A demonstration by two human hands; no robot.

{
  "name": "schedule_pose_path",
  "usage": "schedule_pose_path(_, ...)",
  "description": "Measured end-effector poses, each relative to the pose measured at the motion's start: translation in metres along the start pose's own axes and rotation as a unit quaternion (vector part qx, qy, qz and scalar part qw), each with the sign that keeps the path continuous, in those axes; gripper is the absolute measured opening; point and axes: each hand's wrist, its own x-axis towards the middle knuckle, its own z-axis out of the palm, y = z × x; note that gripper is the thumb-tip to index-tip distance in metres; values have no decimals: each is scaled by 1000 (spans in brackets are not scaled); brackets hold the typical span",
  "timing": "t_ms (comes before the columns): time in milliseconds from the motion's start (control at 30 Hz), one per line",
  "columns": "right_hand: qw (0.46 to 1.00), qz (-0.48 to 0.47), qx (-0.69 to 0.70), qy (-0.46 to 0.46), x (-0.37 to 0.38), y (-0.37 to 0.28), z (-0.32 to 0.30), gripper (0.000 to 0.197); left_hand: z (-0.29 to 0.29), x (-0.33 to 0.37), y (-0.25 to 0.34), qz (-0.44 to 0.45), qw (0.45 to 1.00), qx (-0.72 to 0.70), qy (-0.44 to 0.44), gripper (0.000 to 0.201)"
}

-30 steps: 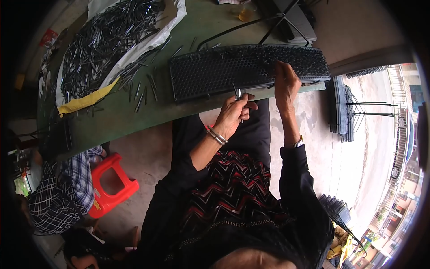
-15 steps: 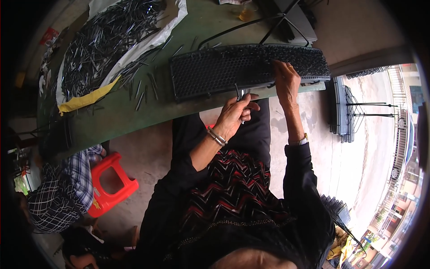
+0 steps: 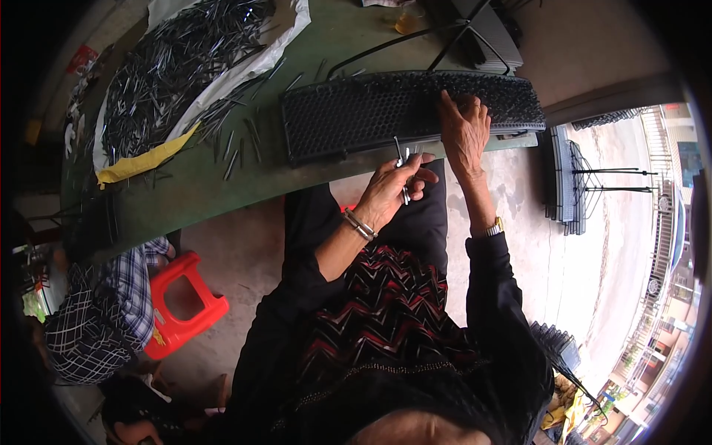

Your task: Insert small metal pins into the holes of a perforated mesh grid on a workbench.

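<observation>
A long black perforated panel lies along the near edge of the green table, its round holes filled with small dark pieces toward the right. My left hand is just below the panel's front edge, closed round a few thin rods, dark and shiny, which stick out between thumb and fingers. Over the panel's right half rests my right hand, palm down. Its leftmost digit stands apart from the others, and nothing shows between them. The fingertips touch or hover over the panel; I cannot tell which.
Left on the green table, a large heap of thin dark rods lies on a white sheet, with loose rods beside it. Behind the panel rises a bent black metal frame. A red stool and another person are lower left; stacked panels stand right.
My right hand has shifted slightly left along the panel, and its fingers have gone from pinched together to apart. The rods in my left hand are fanned out more.
</observation>
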Motion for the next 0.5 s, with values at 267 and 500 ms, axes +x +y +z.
schedule_pose_path(267,850,101,406,-322,-21,-7,-54,19,-6,-1,0,5,1000,9,-10,21)
schedule_pose_path(500,740,202,530,-361,-27,3,-60,14,7,-1,-1,-45,998,46,-3,20)
